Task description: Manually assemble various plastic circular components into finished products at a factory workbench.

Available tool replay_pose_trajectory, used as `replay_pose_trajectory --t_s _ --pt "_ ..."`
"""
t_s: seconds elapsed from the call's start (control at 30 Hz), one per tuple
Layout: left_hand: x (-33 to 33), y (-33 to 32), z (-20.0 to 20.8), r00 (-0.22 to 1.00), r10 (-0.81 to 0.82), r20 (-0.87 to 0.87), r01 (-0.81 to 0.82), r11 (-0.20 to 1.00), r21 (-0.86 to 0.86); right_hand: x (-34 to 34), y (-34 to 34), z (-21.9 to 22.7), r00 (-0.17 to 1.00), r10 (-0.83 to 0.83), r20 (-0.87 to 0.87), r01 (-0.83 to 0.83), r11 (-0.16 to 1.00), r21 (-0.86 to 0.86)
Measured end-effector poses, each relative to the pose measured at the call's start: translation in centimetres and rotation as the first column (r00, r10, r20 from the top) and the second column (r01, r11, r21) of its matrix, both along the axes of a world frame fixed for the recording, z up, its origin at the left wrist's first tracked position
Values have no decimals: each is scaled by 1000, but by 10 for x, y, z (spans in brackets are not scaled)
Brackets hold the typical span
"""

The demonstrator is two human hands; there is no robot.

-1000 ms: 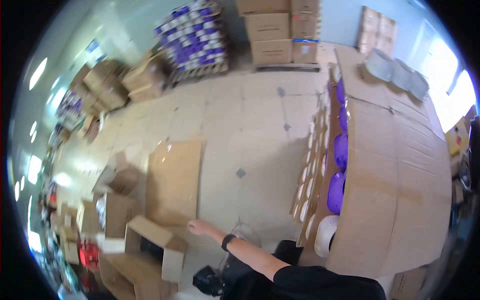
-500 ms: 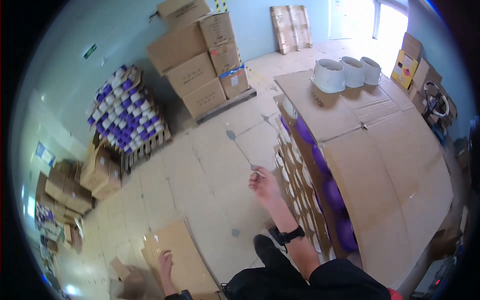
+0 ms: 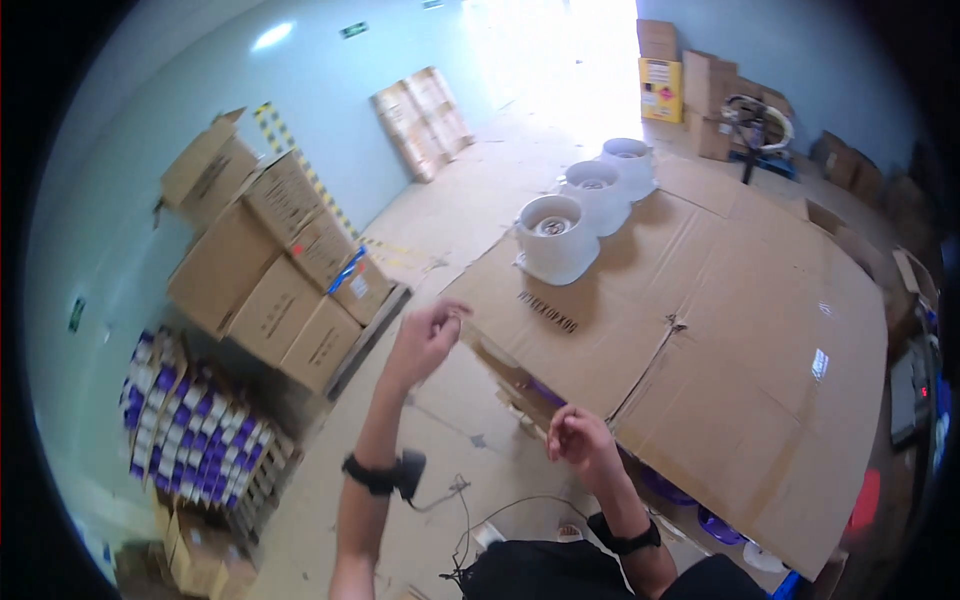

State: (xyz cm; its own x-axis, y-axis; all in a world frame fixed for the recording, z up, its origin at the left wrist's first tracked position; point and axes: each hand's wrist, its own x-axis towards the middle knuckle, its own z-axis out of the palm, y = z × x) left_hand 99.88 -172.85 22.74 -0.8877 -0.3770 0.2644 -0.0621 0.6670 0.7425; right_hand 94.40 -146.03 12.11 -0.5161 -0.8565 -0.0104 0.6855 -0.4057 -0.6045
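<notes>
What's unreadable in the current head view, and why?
All in the head view:
Left bare hand and right bare hand: palm contents, hidden by their own curl.
Purple rounded plastic-looking pieces: mostly covered by the broad brown cardboard sheet.
Farthest white round plastic-looking container: lower side, partly blocked by the matching middle container.
Bright white opening: washed out by glare.
Stacked purple-and-white pieces at left: individual shapes too small.

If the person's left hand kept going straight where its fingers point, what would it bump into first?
Probably the nearest white container, beyond the edge of the cardboard sheet. Depth is unclear, so the left hand might brush the cardboard first.
</notes>
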Motion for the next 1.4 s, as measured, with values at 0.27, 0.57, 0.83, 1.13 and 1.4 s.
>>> replay_pose_trajectory --t_s 0.27,0.57,0.83,1.13,1.4 --pt "-213 -153 -26 805 -579 134 569 815 108 -4 -26 44 892 -268 -363 376 886 271" --pt "-242 -120 -58 430 -902 -36 897 422 128 -67 -75 35 379 -217 -899 925 102 366" --pt "-241 -96 -31 71 -997 -38 992 67 110 -94 -98 25 446 -209 -870 895 132 427" --pt "-371 -187 -9 443 -895 43 878 443 180 -79 -88 15 302 -272 -914 950 164 265" --pt "-407 -127 -56 385 -908 -166 920 363 148 -75 -94 18 131 -125 -983 991 3 131"
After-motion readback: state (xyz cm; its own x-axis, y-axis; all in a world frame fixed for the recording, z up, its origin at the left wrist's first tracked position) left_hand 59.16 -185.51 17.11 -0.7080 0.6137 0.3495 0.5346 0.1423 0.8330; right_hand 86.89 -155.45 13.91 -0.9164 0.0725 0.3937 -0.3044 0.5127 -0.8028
